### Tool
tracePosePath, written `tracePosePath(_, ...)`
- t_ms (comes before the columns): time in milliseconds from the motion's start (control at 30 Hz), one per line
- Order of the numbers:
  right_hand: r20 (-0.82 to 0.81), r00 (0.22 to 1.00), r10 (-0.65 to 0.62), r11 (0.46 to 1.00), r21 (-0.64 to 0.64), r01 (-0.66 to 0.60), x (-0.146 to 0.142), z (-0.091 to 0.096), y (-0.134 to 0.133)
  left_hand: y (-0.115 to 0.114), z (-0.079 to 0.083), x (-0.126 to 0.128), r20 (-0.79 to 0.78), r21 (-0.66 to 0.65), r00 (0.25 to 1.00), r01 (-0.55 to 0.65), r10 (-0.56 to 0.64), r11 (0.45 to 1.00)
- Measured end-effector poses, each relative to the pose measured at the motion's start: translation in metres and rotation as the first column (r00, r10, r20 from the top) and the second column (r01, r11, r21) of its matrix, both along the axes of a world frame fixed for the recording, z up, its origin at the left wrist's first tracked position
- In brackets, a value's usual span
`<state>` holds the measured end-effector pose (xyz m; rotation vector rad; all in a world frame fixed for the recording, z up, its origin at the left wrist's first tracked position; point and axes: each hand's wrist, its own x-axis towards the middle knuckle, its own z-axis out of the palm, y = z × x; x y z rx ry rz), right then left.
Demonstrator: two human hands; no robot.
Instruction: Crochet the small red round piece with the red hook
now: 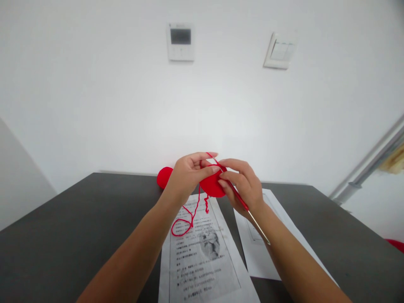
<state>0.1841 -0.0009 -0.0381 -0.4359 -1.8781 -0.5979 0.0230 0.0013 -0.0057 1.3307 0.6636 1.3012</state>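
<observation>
My left hand (pixel 188 174) is raised above the dark table (pixel 78 227) and pinches a small round red crochet piece (pixel 212 187), with red yarn (pixel 186 221) wound over its forefinger. The yarn hangs down in a loop onto a printed sheet (pixel 202 252). My right hand (pixel 241 183) is closed round a crochet hook (pixel 249 212) with a red grip and metal shaft; its tip sits at the top edge of the red piece. A red ball of yarn (pixel 164 176) lies on the table behind my left hand.
A second printed sheet (pixel 261 248) lies to the right of the first. A white wall rises behind the table with a small display panel (pixel 180 41) and a switch plate (pixel 280 51). A metal rail (pixel 369 166) runs at the right, and something red (pixel 396 245) shows at the right edge.
</observation>
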Motion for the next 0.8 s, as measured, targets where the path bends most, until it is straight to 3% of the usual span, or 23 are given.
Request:
tracePosePath(233,-0.027,0.999,-0.033,0.997,-0.066,0.031,-0.005,-0.003,-0.003,-0.002,0.003,-0.003,-0.150,0.135,0.982,-0.091,0.111,0.987)
tracePosePath(533,-0.021,1.000,-0.011,0.992,-0.130,0.008,-0.006,0.004,-0.011,0.002,0.005,-0.017,-0.363,0.289,0.914,-0.072,0.179,0.955)
tracePosePath(800,-0.067,0.995,0.078,0.944,-0.317,-0.095,-0.001,0.019,-0.024,0.009,0.005,-0.024,-0.449,0.427,0.820,-0.152,0.355,0.892)
